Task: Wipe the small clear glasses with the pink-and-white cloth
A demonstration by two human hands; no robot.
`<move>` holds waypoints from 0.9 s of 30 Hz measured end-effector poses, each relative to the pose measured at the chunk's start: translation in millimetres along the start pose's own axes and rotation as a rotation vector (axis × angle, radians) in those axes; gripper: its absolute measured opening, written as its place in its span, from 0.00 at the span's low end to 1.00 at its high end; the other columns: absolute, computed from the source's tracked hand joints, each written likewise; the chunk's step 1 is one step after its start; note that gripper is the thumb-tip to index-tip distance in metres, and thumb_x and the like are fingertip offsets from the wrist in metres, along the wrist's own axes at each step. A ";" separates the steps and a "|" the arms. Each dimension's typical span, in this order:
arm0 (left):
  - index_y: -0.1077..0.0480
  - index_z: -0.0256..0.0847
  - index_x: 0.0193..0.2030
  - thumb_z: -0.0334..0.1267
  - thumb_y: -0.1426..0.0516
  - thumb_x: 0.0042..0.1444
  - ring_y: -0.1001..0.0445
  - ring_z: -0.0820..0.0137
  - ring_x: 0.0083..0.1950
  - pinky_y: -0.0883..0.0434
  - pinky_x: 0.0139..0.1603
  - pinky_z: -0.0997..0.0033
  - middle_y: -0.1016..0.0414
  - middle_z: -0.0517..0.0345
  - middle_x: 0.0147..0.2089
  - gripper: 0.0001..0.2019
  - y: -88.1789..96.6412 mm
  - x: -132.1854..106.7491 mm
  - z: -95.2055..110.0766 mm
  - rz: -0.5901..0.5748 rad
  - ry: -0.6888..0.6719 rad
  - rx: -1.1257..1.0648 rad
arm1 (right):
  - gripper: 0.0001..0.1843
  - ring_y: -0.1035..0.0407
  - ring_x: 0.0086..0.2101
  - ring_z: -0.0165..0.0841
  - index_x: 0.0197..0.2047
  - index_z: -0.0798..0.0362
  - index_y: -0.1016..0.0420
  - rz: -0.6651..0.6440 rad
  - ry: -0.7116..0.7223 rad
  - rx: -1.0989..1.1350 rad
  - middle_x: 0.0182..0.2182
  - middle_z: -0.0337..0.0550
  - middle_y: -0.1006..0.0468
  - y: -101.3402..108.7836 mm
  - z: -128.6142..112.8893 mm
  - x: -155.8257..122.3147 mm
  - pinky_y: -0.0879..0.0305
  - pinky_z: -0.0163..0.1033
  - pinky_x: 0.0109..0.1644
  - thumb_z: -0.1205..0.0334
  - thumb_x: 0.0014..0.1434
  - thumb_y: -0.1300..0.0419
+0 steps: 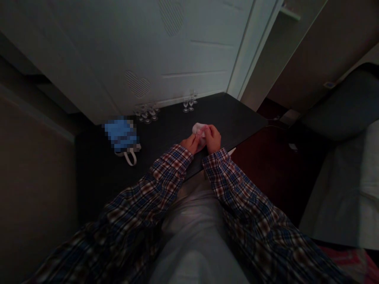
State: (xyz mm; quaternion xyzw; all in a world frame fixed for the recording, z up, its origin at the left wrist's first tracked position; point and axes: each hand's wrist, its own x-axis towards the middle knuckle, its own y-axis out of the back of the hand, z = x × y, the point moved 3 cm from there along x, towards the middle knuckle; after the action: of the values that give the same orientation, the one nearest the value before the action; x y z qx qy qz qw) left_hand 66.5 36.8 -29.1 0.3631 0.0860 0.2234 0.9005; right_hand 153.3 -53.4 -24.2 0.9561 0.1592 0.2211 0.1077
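My left hand (pixel 191 144) and my right hand (pixel 213 139) meet over the front part of the dark table (pixel 168 130). Between them is a small, crumpled white and pink cloth (pixel 197 127), pinched by the fingers of both. Whether anything is wrapped inside the cloth is hidden. Beyond my hands, a few small stemmed glasses (pixel 185 105) stand near the back edge. Further left is a cluster of several similar glasses (pixel 147 114), upright and close together.
A blurred-out blue item (pixel 121 133) with a pale strap loop (pixel 130 157) lies on the table's left. A white panel with heart patterns (pixel 189 59) rises behind. A pale pointed object (pixel 232 151) shows by my right cuff. At far right is a dark chair (pixel 346 106).
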 end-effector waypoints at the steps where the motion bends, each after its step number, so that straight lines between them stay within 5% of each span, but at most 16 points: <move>1: 0.31 0.40 0.37 0.48 0.60 0.65 0.29 0.69 0.30 0.38 0.30 0.74 0.27 0.56 0.29 0.21 0.3 -0.2 0.4 -0.003 -0.002 -0.005 | 0.18 0.34 0.31 0.29 0.33 0.53 0.29 0.000 0.001 0.000 0.29 0.40 0.27 0.2 -0.5 -0.1 0.42 0.34 0.36 0.49 0.59 0.52; 27: 0.30 0.39 0.45 0.49 0.62 0.65 0.27 0.65 0.35 0.37 0.36 0.71 0.24 0.53 0.37 0.23 1.7 -2.2 3.5 0.008 -0.055 0.062 | 0.18 0.35 0.32 0.30 0.33 0.52 0.30 -0.020 0.010 -0.011 0.30 0.39 0.28 -1.4 5.9 2.7 0.44 0.35 0.36 0.48 0.60 0.51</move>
State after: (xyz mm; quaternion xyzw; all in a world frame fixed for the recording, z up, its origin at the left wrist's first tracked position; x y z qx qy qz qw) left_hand 65.1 34.6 -25.4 0.3970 0.0669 0.2142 0.8900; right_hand 158.0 -51.9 -28.7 0.9527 0.1682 0.2259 0.1145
